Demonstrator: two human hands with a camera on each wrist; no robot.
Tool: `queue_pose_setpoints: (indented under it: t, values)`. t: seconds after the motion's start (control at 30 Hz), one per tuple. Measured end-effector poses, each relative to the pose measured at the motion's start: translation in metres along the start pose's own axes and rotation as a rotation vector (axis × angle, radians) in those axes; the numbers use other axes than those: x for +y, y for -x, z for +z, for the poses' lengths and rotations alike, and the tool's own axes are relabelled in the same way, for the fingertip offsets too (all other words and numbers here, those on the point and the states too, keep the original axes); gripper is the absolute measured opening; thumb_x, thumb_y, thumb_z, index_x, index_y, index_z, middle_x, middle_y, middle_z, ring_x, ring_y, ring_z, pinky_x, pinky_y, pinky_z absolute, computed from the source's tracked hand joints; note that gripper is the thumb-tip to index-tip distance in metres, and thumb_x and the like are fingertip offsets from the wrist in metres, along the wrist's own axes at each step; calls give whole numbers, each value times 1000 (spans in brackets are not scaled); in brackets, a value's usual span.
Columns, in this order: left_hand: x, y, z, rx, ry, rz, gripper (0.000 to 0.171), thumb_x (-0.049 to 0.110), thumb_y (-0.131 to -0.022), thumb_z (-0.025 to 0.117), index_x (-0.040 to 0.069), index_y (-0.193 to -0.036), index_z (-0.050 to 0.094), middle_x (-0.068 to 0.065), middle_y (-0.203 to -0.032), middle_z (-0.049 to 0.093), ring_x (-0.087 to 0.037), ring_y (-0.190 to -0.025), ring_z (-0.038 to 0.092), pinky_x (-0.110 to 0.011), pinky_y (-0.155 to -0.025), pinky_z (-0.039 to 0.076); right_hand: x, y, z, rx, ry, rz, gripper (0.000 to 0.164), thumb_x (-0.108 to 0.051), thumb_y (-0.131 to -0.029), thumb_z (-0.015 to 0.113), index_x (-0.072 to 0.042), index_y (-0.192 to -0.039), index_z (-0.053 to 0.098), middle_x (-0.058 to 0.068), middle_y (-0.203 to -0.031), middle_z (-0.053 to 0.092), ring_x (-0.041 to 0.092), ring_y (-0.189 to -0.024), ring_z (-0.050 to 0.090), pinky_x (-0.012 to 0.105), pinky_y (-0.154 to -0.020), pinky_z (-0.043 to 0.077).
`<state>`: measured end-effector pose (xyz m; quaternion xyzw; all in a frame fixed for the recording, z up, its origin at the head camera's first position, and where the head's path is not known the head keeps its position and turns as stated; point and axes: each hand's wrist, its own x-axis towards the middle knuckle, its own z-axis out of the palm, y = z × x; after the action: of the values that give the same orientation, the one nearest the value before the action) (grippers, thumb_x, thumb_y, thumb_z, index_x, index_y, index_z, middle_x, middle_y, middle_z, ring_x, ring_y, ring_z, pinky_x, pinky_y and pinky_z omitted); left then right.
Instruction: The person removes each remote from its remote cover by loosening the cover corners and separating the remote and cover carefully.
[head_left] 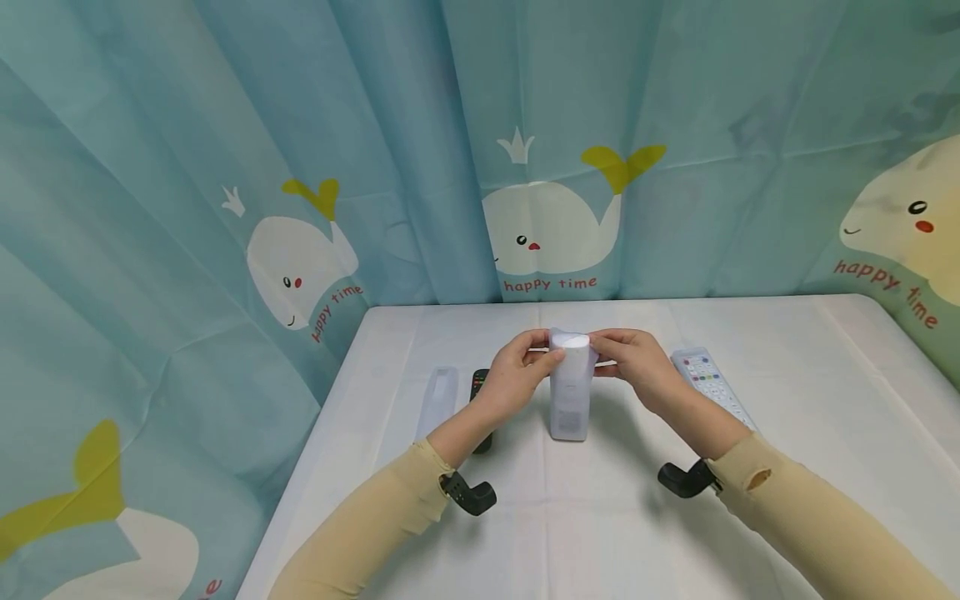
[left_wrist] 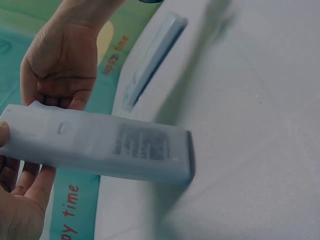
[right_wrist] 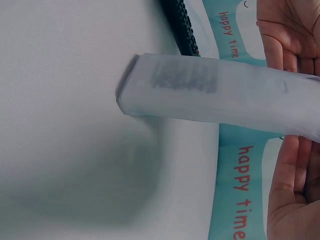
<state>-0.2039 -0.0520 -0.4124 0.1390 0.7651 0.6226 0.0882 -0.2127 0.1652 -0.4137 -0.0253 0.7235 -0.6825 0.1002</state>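
Observation:
Over the middle of the table, a white remote control [head_left: 572, 387] in a translucent cover is held upright. A dark label patch shows through the cover near its lower end. My left hand [head_left: 517, 371] grips its upper left side, the thumb laid across the face toward me. From the other side, my right hand [head_left: 633, 358] pinches the loose upper edge of the cover [head_left: 595, 354] between thumb and fingers. In the left wrist view, fingers of both hands flank the covered remote [left_wrist: 95, 140]. The right wrist view cuts off its upper end.
On the left, an elongated translucent cover [head_left: 438, 396] lies beside a black remote [head_left: 482, 442], partly hidden by my left forearm. A pale remote with colored buttons [head_left: 708, 379] lies to the right, partly behind my right forearm. A whale-print curtain [head_left: 420, 167] hangs behind the white table [head_left: 840, 417].

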Motion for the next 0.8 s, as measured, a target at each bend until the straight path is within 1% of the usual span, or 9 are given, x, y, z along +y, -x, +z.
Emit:
queue_pose_setpoints:
  t: [0.27,0.4,0.47,0.67,0.8]
  values:
    - [1,1,-2,-22,2,-15,48,35,-101,67,13,-141,56,1,-129,62,-13,-113,64,-34,-95,55,1,-2,-1,-47,45,-5,39,-18,-106,57,14,-129,61,3,-110,70,11,-96,65,30,-84,58]
    - [1,1,-3,-41,-7,-21,50,37,-100,67,14,-142,56,3,-130,63,-11,-115,63,-33,-95,54,4,-4,-1,-41,73,-9,35,-14,-105,57,13,-127,62,5,-108,71,14,-89,66,30,-79,59]
    - [1,1,-3,-46,-7,-19,51,38,-100,67,13,-143,55,2,-130,63,-12,-115,63,-33,-96,54,6,-7,0,-24,84,-7,32,-12,-105,57,12,-125,64,6,-106,71,16,-86,65,29,-77,59]
    - [-1,2,-3,-15,10,5,49,33,-101,68,10,-142,55,-1,-130,63,-14,-114,64,-34,-94,55,12,-12,5,27,69,-5,26,-12,-103,59,7,-120,62,4,-98,72,17,-84,66,30,-76,59]
    - [-1,3,-1,2,12,12,48,32,-101,68,10,-142,55,-1,-130,62,-14,-113,64,-33,-94,55,13,-9,5,28,106,-46,29,-14,-104,58,7,-123,62,8,-104,72,18,-88,67,31,-77,59]
